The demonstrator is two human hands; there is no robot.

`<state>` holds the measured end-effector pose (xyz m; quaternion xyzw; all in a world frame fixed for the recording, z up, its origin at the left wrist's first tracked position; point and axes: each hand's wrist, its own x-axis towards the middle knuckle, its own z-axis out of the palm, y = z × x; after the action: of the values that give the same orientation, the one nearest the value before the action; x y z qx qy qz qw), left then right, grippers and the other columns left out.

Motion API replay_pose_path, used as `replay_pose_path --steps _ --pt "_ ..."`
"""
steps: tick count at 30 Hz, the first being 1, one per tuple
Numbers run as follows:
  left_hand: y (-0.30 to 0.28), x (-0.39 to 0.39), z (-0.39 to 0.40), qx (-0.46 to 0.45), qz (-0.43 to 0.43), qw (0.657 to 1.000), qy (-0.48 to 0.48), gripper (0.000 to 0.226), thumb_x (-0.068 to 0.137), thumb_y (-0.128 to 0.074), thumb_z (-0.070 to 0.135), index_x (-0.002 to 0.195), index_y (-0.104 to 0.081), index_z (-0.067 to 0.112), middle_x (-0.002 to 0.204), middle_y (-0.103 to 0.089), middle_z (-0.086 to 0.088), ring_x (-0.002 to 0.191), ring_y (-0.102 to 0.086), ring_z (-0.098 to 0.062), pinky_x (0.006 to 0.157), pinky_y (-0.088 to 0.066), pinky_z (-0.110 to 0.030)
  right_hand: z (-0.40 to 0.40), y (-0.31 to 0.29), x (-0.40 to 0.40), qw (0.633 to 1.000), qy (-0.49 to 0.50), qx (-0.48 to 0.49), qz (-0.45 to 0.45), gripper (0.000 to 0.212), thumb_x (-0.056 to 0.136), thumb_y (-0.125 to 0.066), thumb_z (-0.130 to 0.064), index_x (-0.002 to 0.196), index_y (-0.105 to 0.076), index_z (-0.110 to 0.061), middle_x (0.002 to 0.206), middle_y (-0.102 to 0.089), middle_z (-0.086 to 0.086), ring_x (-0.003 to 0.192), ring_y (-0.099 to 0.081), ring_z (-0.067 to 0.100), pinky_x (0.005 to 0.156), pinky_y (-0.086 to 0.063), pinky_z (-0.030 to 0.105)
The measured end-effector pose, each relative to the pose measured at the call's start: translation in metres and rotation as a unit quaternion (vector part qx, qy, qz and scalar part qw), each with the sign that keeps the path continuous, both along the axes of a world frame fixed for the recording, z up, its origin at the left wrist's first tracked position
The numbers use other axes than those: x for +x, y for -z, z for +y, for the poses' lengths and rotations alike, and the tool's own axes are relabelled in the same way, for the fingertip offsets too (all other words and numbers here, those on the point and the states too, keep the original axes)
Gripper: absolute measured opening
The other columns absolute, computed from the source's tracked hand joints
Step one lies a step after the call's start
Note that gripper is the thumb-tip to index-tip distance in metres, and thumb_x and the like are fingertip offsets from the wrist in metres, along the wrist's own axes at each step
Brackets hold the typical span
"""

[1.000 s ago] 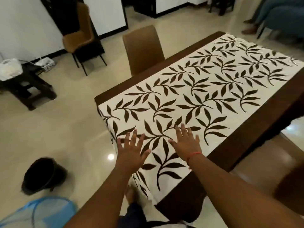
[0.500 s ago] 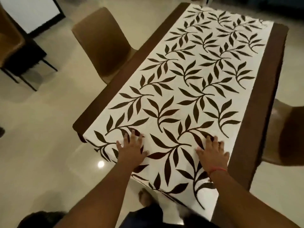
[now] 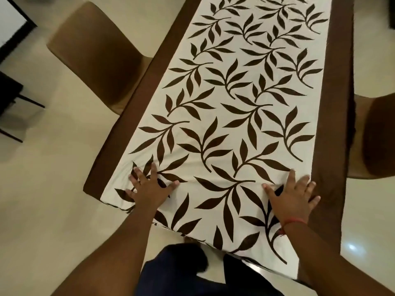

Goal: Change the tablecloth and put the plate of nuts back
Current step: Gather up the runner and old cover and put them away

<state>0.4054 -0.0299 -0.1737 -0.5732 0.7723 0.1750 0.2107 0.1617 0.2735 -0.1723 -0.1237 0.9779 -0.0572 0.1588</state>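
A white tablecloth [image 3: 235, 107] printed with dark brown leaves lies lengthwise along the dark brown table [image 3: 333, 103]; its near end hangs over the table's edge. My left hand [image 3: 149, 186] lies flat, fingers spread, on the cloth's near left part. My right hand [image 3: 292, 195], with a red thread at the wrist, presses flat on the cloth's near right part, its outer fingers at the cloth's right border. Neither hand holds anything. No plate of nuts is in view.
A brown chair [image 3: 96, 54] is pushed against the table's left side. Another brown chair [image 3: 374, 137] stands at the right side. A dark metal-legged piece of furniture [image 3: 10, 97] is at the far left. Glossy cream floor [image 3: 42, 189] surrounds the table.
Both hands have slid apart across the cloth, the left toward the left border and the right toward the right border. The camera has swung to look straight down the table's length.
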Motion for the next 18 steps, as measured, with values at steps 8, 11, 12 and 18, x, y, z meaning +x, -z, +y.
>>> replay_pose_path --steps 8,11,12,18 --pt "0.005 -0.032 -0.017 -0.021 0.092 0.991 0.099 0.098 0.085 -0.042 0.074 0.158 -0.002 0.023 0.167 0.007 0.000 0.151 0.012 -0.034 0.117 -0.001 -0.065 -0.076 -0.003 0.025 0.988 0.048 -0.147 -0.029 0.079 0.090 -0.063 -0.034 0.153 -0.022 -0.011 0.158 -0.017 0.027 0.148 -0.011 0.043 0.119 -0.011 0.056" --pt "0.003 -0.052 -0.028 -0.004 0.133 0.975 0.179 0.082 0.091 -0.046 0.061 0.157 -0.020 0.020 0.166 -0.009 0.002 0.153 0.001 -0.028 0.119 -0.004 -0.057 -0.125 -0.007 0.051 0.968 -0.028 -0.241 -0.059 0.064 0.087 -0.060 -0.007 0.147 -0.037 -0.002 0.155 -0.029 0.024 0.143 -0.025 0.046 0.117 -0.024 0.056" --pt "0.002 -0.060 -0.029 0.013 0.155 0.968 0.197 0.075 0.093 -0.048 0.055 0.156 -0.027 0.020 0.165 -0.014 0.002 0.152 -0.003 -0.026 0.121 -0.005 -0.053 -0.141 -0.011 0.061 0.959 -0.033 -0.264 -0.096 0.069 0.086 -0.059 -0.005 0.150 -0.033 -0.007 0.154 -0.033 0.020 0.141 -0.033 0.042 0.116 -0.029 0.048" --pt "-0.024 -0.091 -0.011 0.360 0.376 0.853 0.027 0.038 0.104 -0.045 0.016 0.141 -0.051 0.011 0.141 -0.054 -0.011 0.125 -0.050 -0.015 0.101 -0.035 -0.021 -0.212 -0.027 0.117 0.905 -0.089 -0.346 -0.231 0.085 0.087 -0.056 -0.003 0.156 -0.009 -0.022 0.144 -0.049 0.011 0.125 -0.052 0.016 0.093 -0.032 0.002"
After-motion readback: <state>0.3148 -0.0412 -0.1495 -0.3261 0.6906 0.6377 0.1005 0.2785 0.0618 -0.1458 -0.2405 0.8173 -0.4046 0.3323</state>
